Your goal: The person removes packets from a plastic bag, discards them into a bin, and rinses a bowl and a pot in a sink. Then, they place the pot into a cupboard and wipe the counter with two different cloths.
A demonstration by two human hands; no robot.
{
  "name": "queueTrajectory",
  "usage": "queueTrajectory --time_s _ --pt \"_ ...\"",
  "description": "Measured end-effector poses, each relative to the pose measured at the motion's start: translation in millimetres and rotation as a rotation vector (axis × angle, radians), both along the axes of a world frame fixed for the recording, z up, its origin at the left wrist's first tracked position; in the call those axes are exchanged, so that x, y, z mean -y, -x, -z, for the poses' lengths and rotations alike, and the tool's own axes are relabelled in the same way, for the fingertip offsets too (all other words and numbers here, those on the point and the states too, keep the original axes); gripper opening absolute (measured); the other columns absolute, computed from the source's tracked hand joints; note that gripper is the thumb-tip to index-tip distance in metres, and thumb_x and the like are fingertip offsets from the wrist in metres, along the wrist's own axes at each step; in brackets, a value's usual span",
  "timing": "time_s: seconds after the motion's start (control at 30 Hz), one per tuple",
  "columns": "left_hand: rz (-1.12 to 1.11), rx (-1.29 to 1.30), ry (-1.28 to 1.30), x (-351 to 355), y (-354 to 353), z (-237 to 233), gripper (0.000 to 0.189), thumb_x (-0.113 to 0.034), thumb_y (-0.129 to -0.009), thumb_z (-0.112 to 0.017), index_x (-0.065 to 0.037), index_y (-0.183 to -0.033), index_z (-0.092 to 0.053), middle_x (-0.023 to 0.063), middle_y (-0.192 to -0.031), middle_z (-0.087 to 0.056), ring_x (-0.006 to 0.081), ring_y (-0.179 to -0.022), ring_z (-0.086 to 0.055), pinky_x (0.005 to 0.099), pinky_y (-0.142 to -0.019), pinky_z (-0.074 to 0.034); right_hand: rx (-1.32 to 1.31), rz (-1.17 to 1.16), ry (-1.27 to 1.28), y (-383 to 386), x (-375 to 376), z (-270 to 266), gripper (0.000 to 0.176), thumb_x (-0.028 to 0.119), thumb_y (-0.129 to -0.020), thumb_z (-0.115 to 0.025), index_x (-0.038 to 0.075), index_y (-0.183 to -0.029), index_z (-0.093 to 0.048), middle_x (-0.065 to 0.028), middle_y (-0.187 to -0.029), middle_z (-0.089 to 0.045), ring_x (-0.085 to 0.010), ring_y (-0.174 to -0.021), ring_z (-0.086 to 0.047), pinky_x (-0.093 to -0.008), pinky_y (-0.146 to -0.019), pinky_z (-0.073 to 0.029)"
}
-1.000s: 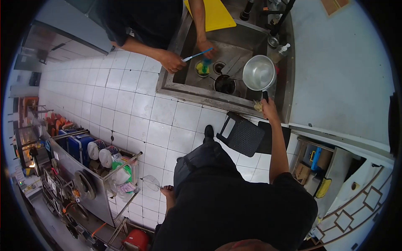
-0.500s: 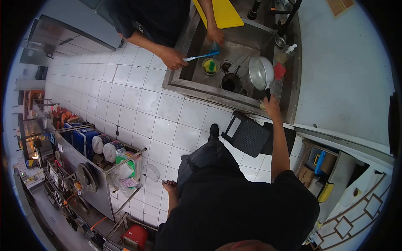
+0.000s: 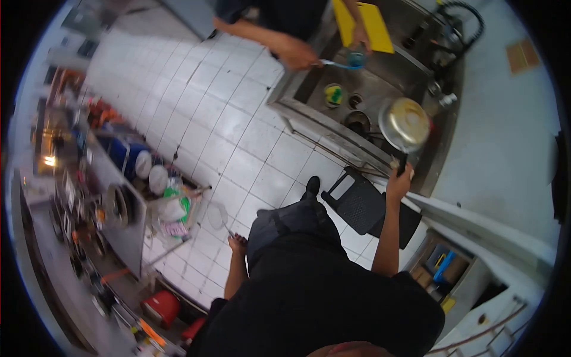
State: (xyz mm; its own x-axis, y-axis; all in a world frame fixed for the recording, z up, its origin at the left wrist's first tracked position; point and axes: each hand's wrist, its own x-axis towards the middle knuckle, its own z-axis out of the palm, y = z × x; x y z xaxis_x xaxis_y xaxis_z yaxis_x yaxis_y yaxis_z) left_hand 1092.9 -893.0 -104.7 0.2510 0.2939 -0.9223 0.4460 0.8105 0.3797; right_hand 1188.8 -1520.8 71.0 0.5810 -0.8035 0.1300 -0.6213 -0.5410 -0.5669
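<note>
My right hand (image 3: 399, 181) is closed around the dark handle of a metal saucepan (image 3: 404, 125), held over the near right part of the sink (image 3: 294, 108). The pan's round, gold-tinted face points up at me. Low on my left side, my left hand (image 3: 238, 243) grips the handle of a round mesh strainer (image 3: 216, 215), which hangs over the floor. Across the sink, a co-worker's hand (image 3: 297, 55) holds a blue-and-white brush (image 3: 339, 63) at a bluish glass (image 3: 356, 60) in that person's other hand.
A yellow board (image 3: 366, 27) leans at the sink's far side. In the basin are a yellow-green sponge (image 3: 333, 94) in a round container and a dark pot (image 3: 358, 124). A black step stool (image 3: 357, 205) stands before the sink. A loaded metal rack (image 3: 143, 229) is at left.
The saucepan has turned from its silvery face to a gold-tinted one. The co-worker's brush and glass have come together. My view has shifted, and the strainer still hangs from my left hand.
</note>
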Motion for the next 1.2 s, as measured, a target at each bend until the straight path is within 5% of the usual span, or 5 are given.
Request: queueTrajectory --time_s 0.33,0.67,0.83,0.9,1.2 --pt "0.419 0.057 -0.586 0 -24 -37 0.045 -0.044 -0.099 -0.041 -0.004 -0.087 -0.056 -0.0004 -0.057 -0.044 0.0107 -0.045 -0.038 0.0285 -0.042 -0.031 0.124 -0.267 -0.177 124 -90 121 0.04 0.01 -0.091 -0.053 -0.008 -0.124 -0.042 -0.0295 -0.11 -0.054 -0.0389 -0.095 -0.06 -0.0418 -0.08 -0.049" --pt "0.98 0.135 -1.151 -130 -82 -26 0.05 -0.042 -0.097 -0.045 0.002 -0.084 -0.063 0.0222 -0.084 -0.063 0.0357 -0.083 -0.06 0.0437 -0.076 -0.046 -0.302 -1.037 -0.718 -80 -292 123 0.022 0.005 -0.083 -0.057 0.005 -0.105 -0.057 -0.0081 -0.065 -0.055 -0.0148 -0.057 -0.049 -0.033 -0.056 -0.042" --pt "1.247 0.017 -0.973 -213 -180 18 0.061 -0.053 -0.093 -0.046 0.004 -0.084 -0.064 0.0275 -0.087 -0.063 0.0418 -0.087 -0.06 0.0479 -0.078 -0.046 -0.261 -0.93 -0.598 -128 -370 130 0.023 0.009 -0.089 -0.057 0.007 -0.111 -0.052 -0.0075 -0.068 -0.054 -0.0176 -0.057 -0.051 -0.0347 -0.055 -0.041" --pt "1.293 -0.011 -0.921 -221 -234 39 0.066 -0.057 -0.092 -0.046 0.005 -0.082 -0.064 0.0282 -0.085 -0.063 0.0408 -0.084 -0.062 0.0479 -0.076 -0.046 -0.503 -0.871 -0.387 -139 -390 128 0.031 0.017 -0.089 -0.053 0.007 -0.117 -0.044 -0.0241 -0.085 -0.064 -0.045 -0.085 -0.062 -0.0509 -0.071 -0.047" --pt "0.977 0.367 -0.24 -153 -421 104 0.042 -0.041 -0.096 -0.046 -0.001 -0.088 -0.056 0.0108 -0.075 -0.06 0.022 -0.068 -0.061 0.0381 -0.059 -0.053 -0.287 -0.713 -0.615 -241 -432 116 0.031 0.019 -0.082 -0.061 0.01 -0.112 -0.057 -0.0117 -0.071 -0.062 -0.0206 -0.064 -0.062 -0.035 -0.061 -0.047"
